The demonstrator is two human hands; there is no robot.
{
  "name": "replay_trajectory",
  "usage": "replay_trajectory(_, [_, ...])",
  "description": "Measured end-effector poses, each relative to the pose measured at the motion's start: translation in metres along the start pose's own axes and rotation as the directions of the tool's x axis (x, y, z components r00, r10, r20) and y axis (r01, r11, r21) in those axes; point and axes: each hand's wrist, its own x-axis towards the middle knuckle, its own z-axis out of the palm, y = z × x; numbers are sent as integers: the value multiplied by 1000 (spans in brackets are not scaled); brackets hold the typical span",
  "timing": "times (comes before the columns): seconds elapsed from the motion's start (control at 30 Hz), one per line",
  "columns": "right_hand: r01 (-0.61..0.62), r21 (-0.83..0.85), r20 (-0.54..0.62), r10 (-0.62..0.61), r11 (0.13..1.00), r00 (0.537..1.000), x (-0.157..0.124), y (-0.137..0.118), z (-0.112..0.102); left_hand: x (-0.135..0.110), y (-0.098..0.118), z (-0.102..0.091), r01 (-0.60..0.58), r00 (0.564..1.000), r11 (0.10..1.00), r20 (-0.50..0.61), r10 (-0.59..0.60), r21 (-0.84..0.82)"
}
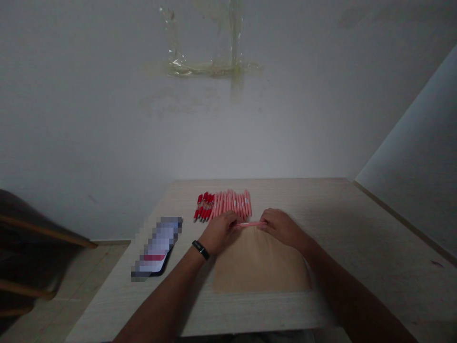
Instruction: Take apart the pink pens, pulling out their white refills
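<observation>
Between my two hands a pink pen (pixel 252 224) lies level, one end in each. My left hand (pixel 224 228), with a black band on its wrist, is closed on the pen's left end. Fingers of my right hand (pixel 280 226) are closed round the other end. Under the hands a flat brown sheet, paper-like (pixel 262 267), lies on the table; its far edge is partly hidden by them. Just beyond my left hand is a row of several pink pens (pixel 232 202), side by side. Several red pens with grey tips (pixel 204 207) lie at the row's left.
A phone (pixel 157 247), its screen blurred out, lies on the pale wooden table (pixel 342 214) left of my left forearm. The wall (pixel 285 119) with old tape strips (pixel 210 70) rises behind the table. Dark wooden furniture (pixel 32 257) stands on the floor at left.
</observation>
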Motion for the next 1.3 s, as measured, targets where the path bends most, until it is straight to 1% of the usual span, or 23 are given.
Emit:
replay_trajectory(0.1, [8,-7,-1,-8,1000,1000,0,1,0,0,1,0,-8,1000,1000,4,8,11])
replay_trajectory(0.3, [69,-49,13,-68,996,998,-1,6,5,-1,-1,2,0,1000,999,19,-1,52])
replay_trajectory(0.43, [71,-53,31,-69,996,997,-2,8,8,-1,0,2,-22,999,999,28,21,37])
replay_trajectory(0.57, [77,-49,45,-75,996,996,-2,9,9,-1,1,2,-13,999,999,47,11,42])
replay_trajectory(0.8, [100,-40,47,-98,994,994,0,11,9,-1,1,1,-5,999,998,43,3,59])
replay_trajectory(1.07, [86,-40,51,-84,995,995,0,10,9,0,0,1,-31,999,998,37,29,62])
replay_trajectory(1.3, [79,-27,51,-77,997,996,1,8,7,0,-1,0,-25,999,998,40,22,63])
